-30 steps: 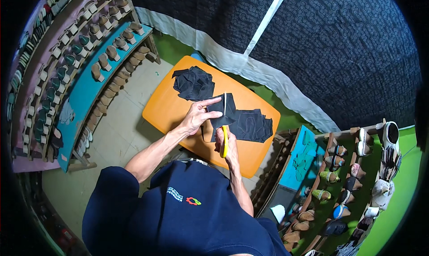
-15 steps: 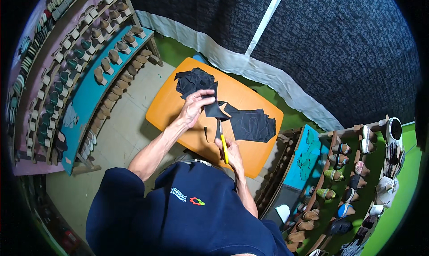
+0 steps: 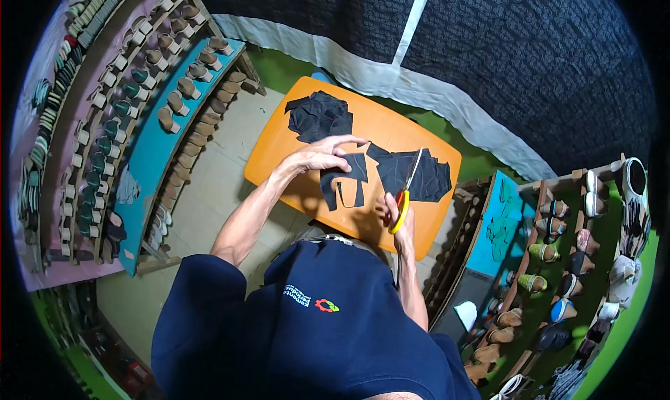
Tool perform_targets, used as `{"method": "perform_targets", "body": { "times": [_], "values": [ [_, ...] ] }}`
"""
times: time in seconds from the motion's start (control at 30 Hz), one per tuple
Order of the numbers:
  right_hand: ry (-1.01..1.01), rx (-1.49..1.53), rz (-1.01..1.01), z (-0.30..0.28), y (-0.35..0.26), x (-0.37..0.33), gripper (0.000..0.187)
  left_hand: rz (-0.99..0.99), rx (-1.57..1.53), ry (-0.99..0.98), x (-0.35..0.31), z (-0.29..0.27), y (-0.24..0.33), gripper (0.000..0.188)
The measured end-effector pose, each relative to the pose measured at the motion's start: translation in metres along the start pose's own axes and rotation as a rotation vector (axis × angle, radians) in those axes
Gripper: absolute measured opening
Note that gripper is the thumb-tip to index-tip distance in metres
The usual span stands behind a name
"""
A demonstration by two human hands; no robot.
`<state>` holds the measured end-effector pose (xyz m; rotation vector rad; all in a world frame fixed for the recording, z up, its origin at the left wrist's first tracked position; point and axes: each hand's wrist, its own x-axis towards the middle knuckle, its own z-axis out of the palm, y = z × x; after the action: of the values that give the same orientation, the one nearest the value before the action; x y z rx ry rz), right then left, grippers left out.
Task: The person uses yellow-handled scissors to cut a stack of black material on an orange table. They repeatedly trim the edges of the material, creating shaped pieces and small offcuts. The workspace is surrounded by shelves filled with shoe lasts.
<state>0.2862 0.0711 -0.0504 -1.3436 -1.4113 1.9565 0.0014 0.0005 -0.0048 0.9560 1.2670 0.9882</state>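
My left hand [image 3: 315, 156] grips a cut piece of black cloth [image 3: 354, 168], with the thumb over it and the index finger stretched out. Part of the cloth is hidden by the hand. In my right hand [image 3: 400, 220] are yellow-handled scissors [image 3: 403, 203], their blades pointing away from me, apart from the held piece. A thin black offcut [image 3: 341, 195] shows just below the cloth. Beyond my left hand is a crumpled heap of black pieces [image 3: 317, 115]. Flat black cloth [image 3: 427, 177] with faint marked lines is spread at the right.
The orange table [image 3: 279, 152] stands in front of me. Racks of shoes [image 3: 183, 96] are on the left, with a turquoise shelf [image 3: 139, 183]. More shoes [image 3: 544, 252] hang at the right beside a turquoise bench [image 3: 488, 246]. A dark patterned curtain [image 3: 502, 65] hangs behind the table.
The scissors have come away from the cloth, moving right, and their blades now show. My left hand has lowered the cloth piece toward me. The view has shifted slightly.
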Motion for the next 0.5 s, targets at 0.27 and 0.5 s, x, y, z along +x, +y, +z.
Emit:
{"method": "perform_targets", "body": {
  "times": [0.27, 0.5],
  "values": [
    [-0.071, 0.180, -0.279, 0.046, -0.027, 0.032, 0.031, 0.365, 0.556, 0.520, 0.012, 0.040, -0.021, 0.076],
    [0.002, 0.131, -0.355, 0.054, -0.044, 0.039, 0.029, 0.081, -1.181, 0.322, -0.022, 0.107, -0.048, 0.042]
  ]
}}
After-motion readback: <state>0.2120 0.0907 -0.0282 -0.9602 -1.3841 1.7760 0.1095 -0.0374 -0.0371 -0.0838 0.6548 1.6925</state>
